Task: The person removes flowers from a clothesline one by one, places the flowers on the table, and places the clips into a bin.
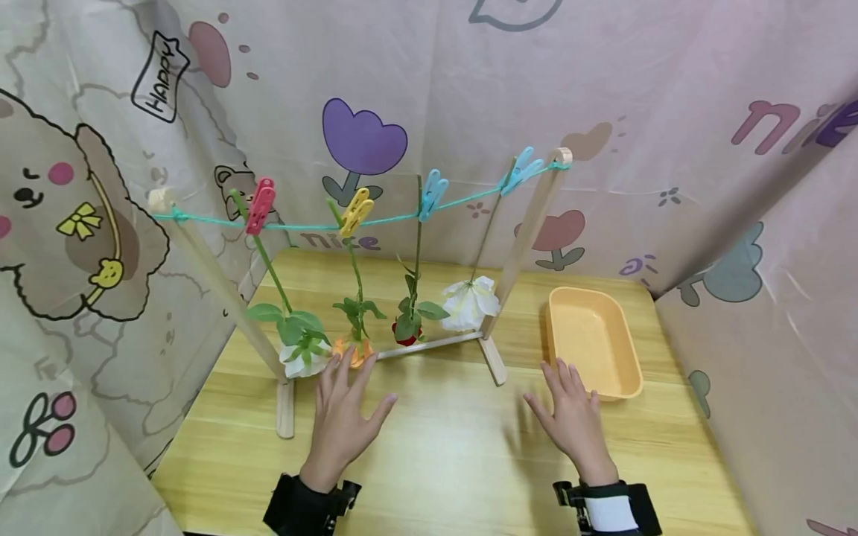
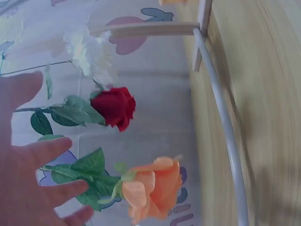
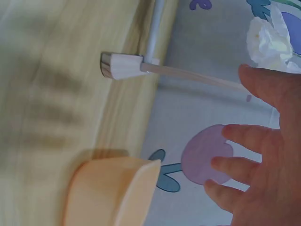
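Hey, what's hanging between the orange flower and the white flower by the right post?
The red rose hangs head-down between the orange flower and that white flower; the head and left wrist views show it.

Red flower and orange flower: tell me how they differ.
The red flower hangs from a blue clip, the orange flower from a yellow clip. In the head view, the red flower hangs nearly straight; the orange flower slants more. Both hang bloom-down from the turquoise line.

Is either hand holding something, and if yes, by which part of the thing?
Nothing is held: the left hand and the right hand are both spread out and empty.
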A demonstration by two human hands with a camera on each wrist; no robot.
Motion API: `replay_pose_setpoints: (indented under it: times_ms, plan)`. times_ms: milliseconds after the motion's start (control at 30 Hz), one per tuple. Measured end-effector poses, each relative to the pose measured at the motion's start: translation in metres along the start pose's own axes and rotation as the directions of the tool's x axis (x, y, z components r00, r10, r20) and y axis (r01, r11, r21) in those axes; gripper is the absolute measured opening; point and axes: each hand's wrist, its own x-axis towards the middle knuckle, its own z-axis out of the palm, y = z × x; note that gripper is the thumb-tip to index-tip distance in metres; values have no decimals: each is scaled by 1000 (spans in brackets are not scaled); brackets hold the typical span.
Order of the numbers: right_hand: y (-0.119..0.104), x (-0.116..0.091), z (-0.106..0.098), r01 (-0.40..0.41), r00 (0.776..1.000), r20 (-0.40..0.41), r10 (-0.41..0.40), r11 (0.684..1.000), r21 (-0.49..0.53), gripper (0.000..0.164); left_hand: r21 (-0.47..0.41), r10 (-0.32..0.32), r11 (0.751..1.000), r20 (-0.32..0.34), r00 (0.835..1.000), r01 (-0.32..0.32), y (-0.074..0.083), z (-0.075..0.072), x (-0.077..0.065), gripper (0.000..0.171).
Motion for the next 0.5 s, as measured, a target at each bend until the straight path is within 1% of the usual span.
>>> replay_pose_setpoints:
  times_ms: [67,133,167,200,233,267,300,333,367,400,433,500]
  plan:
    - [3,3,-5,9,1000,3,-9,1000,-6,63,-49,34,998,-59,998,-37,3,0,2,60]
    - [5,7,-12,13,1000,2,-13,1000,-13,62,-122,80,988,-133,988,-96,7,-1,6,51]
    - [7,9,-16,15,1000,-7,-16,1000,-18,62,-163,106,978,-168,980,-134,7,0,8,46]
    - [8,11,-20,18,1000,-17,-19,1000,-23,62,-198,138,963,-214,967,-181,2,9,12,43]
    - [9,13,-24,23,999,-28,-24,999,-29,62,-245,163,944,-235,958,-221,-2,16,15,41]
    - [10,16,-28,30,999,-40,-31,999,-36,62,-292,185,923,-241,953,-253,-4,21,19,37]
    - [10,19,-33,38,998,-51,-40,999,-37,62,-320,203,905,-255,945,-281,-16,38,23,38]
    - [11,21,-37,47,997,-59,-49,998,-37,63,-348,216,890,-253,943,-296,-29,55,26,38]
    - [12,24,-42,57,996,-64,-59,998,-30,63,-361,227,880,-252,941,-309,-44,77,29,40]
    - [13,27,-46,69,995,-68,-71,997,-23,64,-389,235,864,-247,940,-319,-58,98,33,41]
    - [13,31,-51,81,994,-66,-82,997,-9,65,-423,238,850,-223,945,-314,-66,112,37,41]
    - [15,38,-62,102,993,-55,-100,994,33,68,-425,253,844,-220,942,-326,-83,144,44,44]
